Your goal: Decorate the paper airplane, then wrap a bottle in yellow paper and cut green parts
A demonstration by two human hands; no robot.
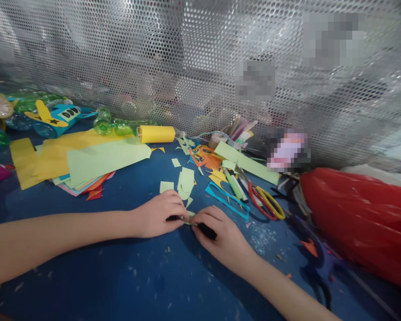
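Between the fingertips of both hands is a small piece of light green paper [188,217], partly hidden by the fingers. My left hand [162,215] pinches it from the left. My right hand [217,229] has its fingers closed on the other end. Just beyond them lie cut light green pieces [186,180], some with rounded ends, and a light green square [166,186] close to the left knuckles. A blue paper frame [227,203] rests past my right hand, with scissors [265,203] with red and yellow handles beside it.
Yellow and green sheets [108,158] are stacked at the left. Behind them stand a blue bottle airplane [58,118] and a yellow-wrapped bottle [156,134]. Orange scraps [205,158] and a glue gun [321,256] lie rightward, near a red bag [361,218]. Perforated silver sheeting [200,58] closes the back.
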